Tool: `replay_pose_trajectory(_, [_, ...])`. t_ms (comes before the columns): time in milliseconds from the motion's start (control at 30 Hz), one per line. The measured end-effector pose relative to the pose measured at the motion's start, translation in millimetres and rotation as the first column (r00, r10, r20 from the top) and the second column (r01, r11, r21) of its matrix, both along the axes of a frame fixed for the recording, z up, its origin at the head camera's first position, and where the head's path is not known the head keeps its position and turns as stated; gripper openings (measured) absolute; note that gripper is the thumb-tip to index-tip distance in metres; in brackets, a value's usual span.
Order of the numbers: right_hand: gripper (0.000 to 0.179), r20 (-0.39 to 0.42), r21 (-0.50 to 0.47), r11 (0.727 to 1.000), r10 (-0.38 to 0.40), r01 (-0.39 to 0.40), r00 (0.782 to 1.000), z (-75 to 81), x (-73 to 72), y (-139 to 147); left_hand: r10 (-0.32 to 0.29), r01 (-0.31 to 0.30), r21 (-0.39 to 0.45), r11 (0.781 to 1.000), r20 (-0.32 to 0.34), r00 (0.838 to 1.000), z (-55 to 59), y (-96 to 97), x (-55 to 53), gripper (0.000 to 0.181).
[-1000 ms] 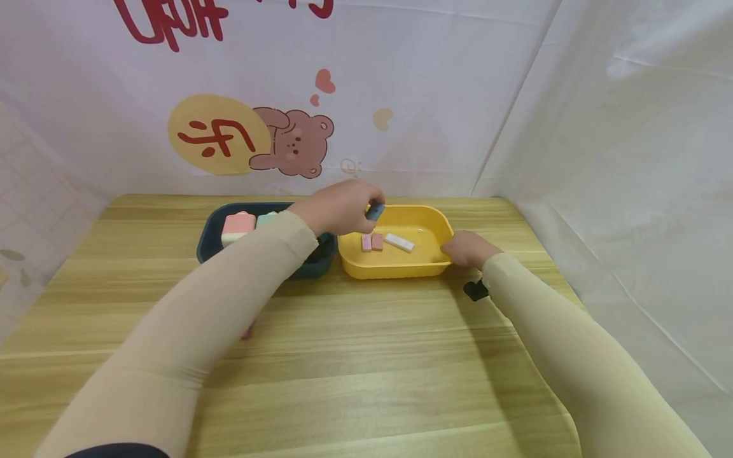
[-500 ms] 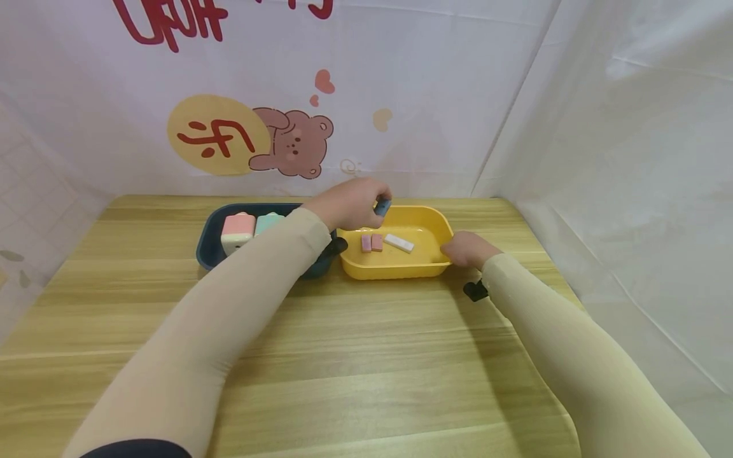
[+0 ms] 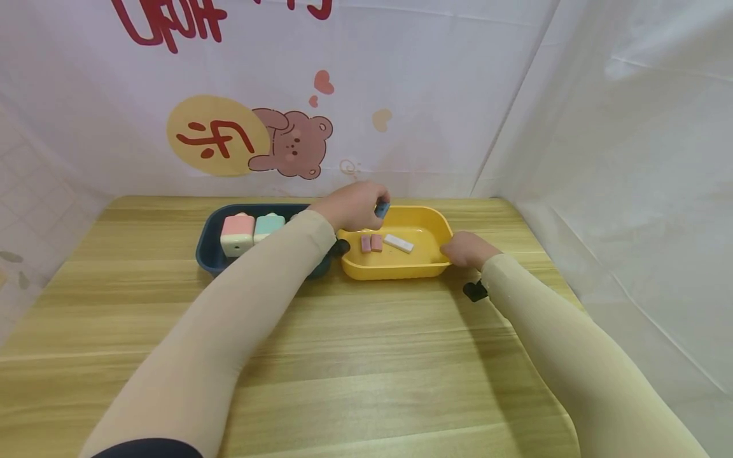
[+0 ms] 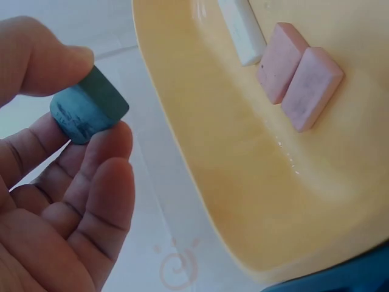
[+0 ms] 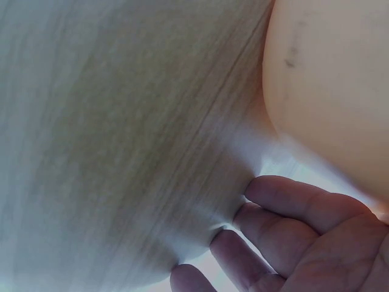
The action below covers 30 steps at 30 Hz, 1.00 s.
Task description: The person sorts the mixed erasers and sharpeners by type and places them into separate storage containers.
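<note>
My left hand (image 3: 355, 205) pinches a small blue-green eraser (image 4: 91, 104) between thumb and fingertips, above the left back part of a yellow plastic tray (image 3: 395, 272). Inside that tray lie a pink eraser (image 3: 376, 243), a purplish-pink eraser (image 3: 366, 244) beside it, and a longer white bar (image 3: 398, 243). At the tray's right end, my right hand (image 3: 469, 250) grips the rim. In the right wrist view its fingers (image 5: 285, 243) lie bent under the tray's outer side, near the tabletop; the thumb is out of sight there.
A dark blue tray (image 3: 207, 254) stands left of the yellow one, partly behind my left arm. It holds a boxy pink-and-cream thing (image 3: 237, 234) with a small hole and a mint-topped one (image 3: 269, 225). A white printed cloth (image 3: 429, 95) hangs behind the wooden table (image 3: 366, 356).
My left hand has moved a little right with the blue-green eraser, uncovering more of the dark blue tray. A small red thing on the table is now hidden by my sleeve. My right hand stays put.
</note>
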State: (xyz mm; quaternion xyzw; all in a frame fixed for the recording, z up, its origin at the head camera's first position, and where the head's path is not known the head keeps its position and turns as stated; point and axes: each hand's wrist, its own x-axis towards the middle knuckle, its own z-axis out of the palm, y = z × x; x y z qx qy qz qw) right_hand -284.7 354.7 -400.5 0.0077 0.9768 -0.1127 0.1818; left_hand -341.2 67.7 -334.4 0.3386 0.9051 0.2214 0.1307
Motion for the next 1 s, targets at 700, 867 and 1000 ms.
replay_pose_trajectory(700, [0.028,0.001,0.002,1.0,0.014,-0.014,1.0,0.2,-0.7,0.5,0.04,-0.04,-0.035,0.999,0.002,0.999,-8.6,4.0,-1.5,0.031])
replay_pose_trajectory(867, [0.028,-0.001,0.012,1.0,0.012,-0.012,1.0,-0.5,-0.4,-0.4,0.04,-0.04,-0.024,0.999,0.004,0.999,-11.6,2.8,-3.0,0.046])
replay_pose_trajectory(1000, [0.028,-0.001,0.006,1.0,0.003,-0.003,1.0,-0.5,-0.4,-0.2,0.042,-0.042,-0.038,0.998,0.008,0.999,-14.2,2.4,-4.1,0.047])
